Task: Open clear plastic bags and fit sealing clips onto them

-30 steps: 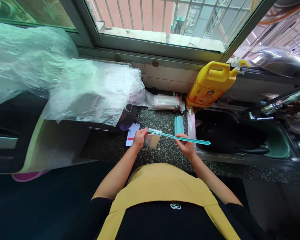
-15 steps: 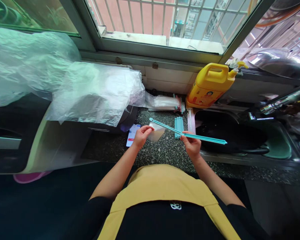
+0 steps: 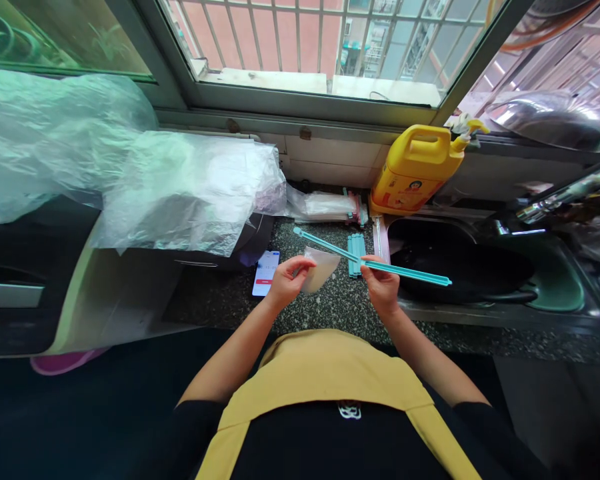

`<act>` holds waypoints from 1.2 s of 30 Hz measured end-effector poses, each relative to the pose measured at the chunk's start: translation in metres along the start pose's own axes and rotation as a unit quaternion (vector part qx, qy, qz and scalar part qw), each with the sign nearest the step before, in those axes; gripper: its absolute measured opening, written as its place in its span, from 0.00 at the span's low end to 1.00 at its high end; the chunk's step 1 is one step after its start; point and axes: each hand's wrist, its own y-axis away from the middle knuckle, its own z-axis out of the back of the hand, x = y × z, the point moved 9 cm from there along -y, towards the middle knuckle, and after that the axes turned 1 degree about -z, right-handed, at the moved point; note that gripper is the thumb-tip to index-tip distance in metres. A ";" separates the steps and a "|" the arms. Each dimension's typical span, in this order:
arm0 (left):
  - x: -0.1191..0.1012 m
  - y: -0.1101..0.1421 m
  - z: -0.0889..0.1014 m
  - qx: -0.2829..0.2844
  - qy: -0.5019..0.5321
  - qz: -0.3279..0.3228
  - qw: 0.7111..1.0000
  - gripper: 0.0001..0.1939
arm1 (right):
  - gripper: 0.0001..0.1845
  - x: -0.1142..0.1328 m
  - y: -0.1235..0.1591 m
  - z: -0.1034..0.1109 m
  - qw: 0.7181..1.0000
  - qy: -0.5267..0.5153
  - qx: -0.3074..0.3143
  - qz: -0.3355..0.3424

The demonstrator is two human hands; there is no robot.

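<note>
My left hand [image 3: 291, 279] pinches the edge of a small translucent plastic bag [image 3: 321, 269] with something pale in it, held above the dark speckled counter [image 3: 330, 303]. In my right hand [image 3: 381, 287] is a long teal bag sealing clip [image 3: 411, 273], gripped near its middle. The clip is spread open, one thin arm slanting up to the left past the bag and the wider arm reaching right over the sink's edge. Bag and clip look apart. Behind my right hand, several more teal clips [image 3: 356, 248] lie side by side on the counter.
A phone [image 3: 266, 273] lies left of my hands. Behind are a packet of clear bags and clips [image 3: 327, 207] and a yellow jug [image 3: 410, 170]. To the right, a dark wok [image 3: 460, 273] sits in the sink [image 3: 563, 283]. Plastic sheeting [image 3: 190, 187] covers things at left.
My left hand has moved slightly right and turned, bringing the small bag a little to the right, more into view below the clip's thin arm. My right hand still holds the clip, nearly unmoved.
</note>
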 end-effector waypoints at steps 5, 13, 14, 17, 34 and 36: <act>-0.012 -0.001 -0.001 -0.018 -0.014 -0.028 0.999 0.04 | 0.07 0.008 0.001 -0.005 0.997 0.051 0.005 0.049; -0.013 -0.005 0.002 -0.063 0.029 -0.012 0.998 0.07 | 0.07 0.012 0.001 -0.004 0.995 0.076 0.003 0.058; -0.010 -0.006 0.002 -0.073 0.048 0.003 0.996 0.08 | 0.07 0.013 0.000 -0.005 0.995 0.076 0.004 0.060; 0.003 -0.007 0.002 -0.113 0.093 0.068 0.987 0.11 | 0.06 0.018 0.001 -0.010 0.995 0.075 0.016 0.070; 0.057 0.020 -0.013 -0.315 0.371 0.280 0.828 0.10 | 0.05 0.022 0.003 -0.024 0.988 0.109 0.001 0.106; 0.058 0.021 -0.011 -0.348 0.380 0.277 0.811 0.10 | 0.05 0.021 0.005 -0.025 0.988 0.113 0.002 0.109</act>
